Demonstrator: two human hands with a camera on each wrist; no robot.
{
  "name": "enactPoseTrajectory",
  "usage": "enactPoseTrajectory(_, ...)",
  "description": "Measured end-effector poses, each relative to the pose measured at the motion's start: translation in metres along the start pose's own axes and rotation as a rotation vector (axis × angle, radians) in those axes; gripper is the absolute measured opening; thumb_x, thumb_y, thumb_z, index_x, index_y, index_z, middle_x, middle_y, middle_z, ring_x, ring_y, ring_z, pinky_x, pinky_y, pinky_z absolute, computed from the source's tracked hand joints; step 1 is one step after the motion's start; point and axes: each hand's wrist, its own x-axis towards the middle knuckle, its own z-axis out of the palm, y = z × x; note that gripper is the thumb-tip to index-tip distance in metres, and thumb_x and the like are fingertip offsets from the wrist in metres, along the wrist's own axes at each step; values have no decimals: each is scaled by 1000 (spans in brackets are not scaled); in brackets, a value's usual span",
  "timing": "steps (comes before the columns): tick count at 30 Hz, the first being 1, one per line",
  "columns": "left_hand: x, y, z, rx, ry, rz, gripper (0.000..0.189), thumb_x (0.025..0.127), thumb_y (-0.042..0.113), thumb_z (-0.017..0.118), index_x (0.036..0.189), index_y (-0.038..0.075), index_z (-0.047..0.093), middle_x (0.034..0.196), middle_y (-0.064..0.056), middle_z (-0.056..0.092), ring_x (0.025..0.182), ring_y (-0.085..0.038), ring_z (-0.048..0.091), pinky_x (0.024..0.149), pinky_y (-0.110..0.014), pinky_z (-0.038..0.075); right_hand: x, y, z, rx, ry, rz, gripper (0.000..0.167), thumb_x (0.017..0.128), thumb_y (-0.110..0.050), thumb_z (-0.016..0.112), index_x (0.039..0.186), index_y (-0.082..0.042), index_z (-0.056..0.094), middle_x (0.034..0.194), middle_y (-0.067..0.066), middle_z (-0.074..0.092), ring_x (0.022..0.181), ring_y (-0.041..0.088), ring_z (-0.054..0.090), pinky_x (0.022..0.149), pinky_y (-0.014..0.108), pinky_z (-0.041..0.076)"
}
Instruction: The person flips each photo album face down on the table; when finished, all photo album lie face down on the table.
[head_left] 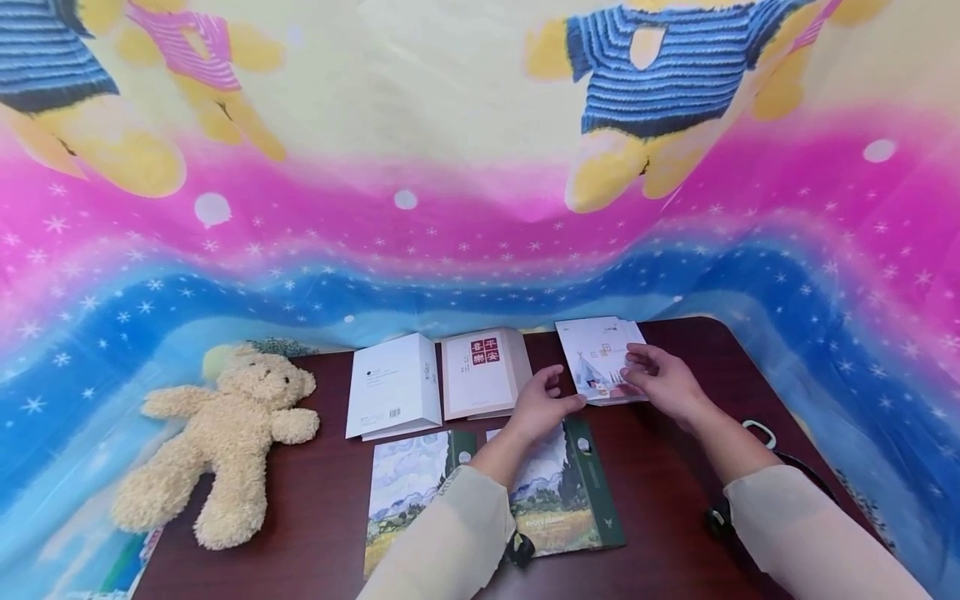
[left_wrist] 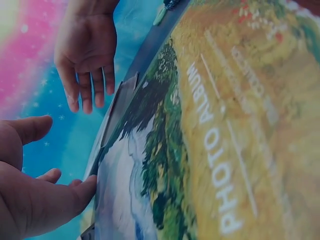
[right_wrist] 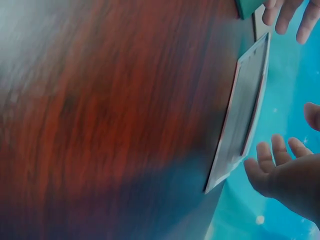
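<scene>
At the back right of the table lies a white album [head_left: 600, 354] with a tent drawing on its cover, on top of at least one more white edge. My right hand [head_left: 667, 385] is at its right side, fingers loosely bent and overlapping the cover's edge in the head view. Left of that album, my left hand [head_left: 543, 408] hovers with relaxed fingers, holding nothing. Below it lies a painted photo album [head_left: 558, 500] with a dark green spine, partly covered by my left forearm. In the right wrist view, the right hand [right_wrist: 285, 172] is beside the white album's edge [right_wrist: 237, 115].
A second painted album [head_left: 405, 483] lies front left, half behind my sleeve. Along the back stand a white album [head_left: 390, 387] and a beige one with red characters [head_left: 480, 375]. A teddy bear [head_left: 232, 442] lies left. A pale green loop [head_left: 760, 433] is near the right edge.
</scene>
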Motion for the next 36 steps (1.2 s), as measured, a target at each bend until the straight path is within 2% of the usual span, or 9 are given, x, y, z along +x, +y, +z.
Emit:
enactPoseTrajectory(4, 2, 0, 5, -37, 10, -39, 76, 87, 14, 81, 153, 2, 46, 152, -22, 48, 138, -40, 50, 106, -44, 51, 1, 6, -6, -72, 13, 26, 74, 101, -35, 68, 160, -5, 36, 157, 27, 41, 140, 48, 40, 114, 63, 37)
enactPoseTrajectory(8, 5, -1, 11, -61, 10, -62, 78, 87, 14, 81, 154, 2, 44, 151, -22, 49, 138, -39, 51, 107, -44, 50, 3, 13, -11, -109, 19, 53, 77, 101, -38, 67, 161, -5, 33, 160, 30, 35, 143, 52, 35, 112, 67, 36)
enactPoseTrajectory(16, 14, -6, 23, -99, 42, -92, 78, 84, 14, 83, 153, 3, 46, 151, -21, 49, 135, -39, 54, 109, -44, 49, 10, 28, -16, -111, 11, 73, 81, 101, -38, 67, 162, -2, 29, 161, 33, 30, 143, 53, 34, 112, 68, 35)
enactPoseTrajectory(24, 22, -8, 29, -173, 65, -128, 79, 82, 11, 84, 151, 2, 48, 146, -23, 53, 135, -35, 51, 110, -45, 47, 14, 30, -15, -111, -8, 102, 85, 100, -39, 68, 163, -2, 26, 160, 35, 29, 143, 55, 33, 112, 67, 36)
enactPoseTrajectory(30, 25, -6, 31, -219, 52, -155, 79, 83, 10, 83, 152, 3, 46, 142, -21, 58, 125, -27, 59, 108, -45, 48, 17, 28, -14, -118, -33, 99, 87, 99, -39, 70, 163, -1, 24, 160, 36, 30, 143, 55, 34, 113, 67, 35)
enactPoseTrajectory(36, 26, -5, 31, -217, 49, -172, 79, 83, 10, 83, 152, 3, 45, 133, -17, 64, 112, -21, 63, 104, -43, 51, 18, 26, -11, -134, -39, 102, 87, 99, -36, 71, 163, 1, 24, 160, 36, 29, 142, 54, 34, 113, 67, 34)
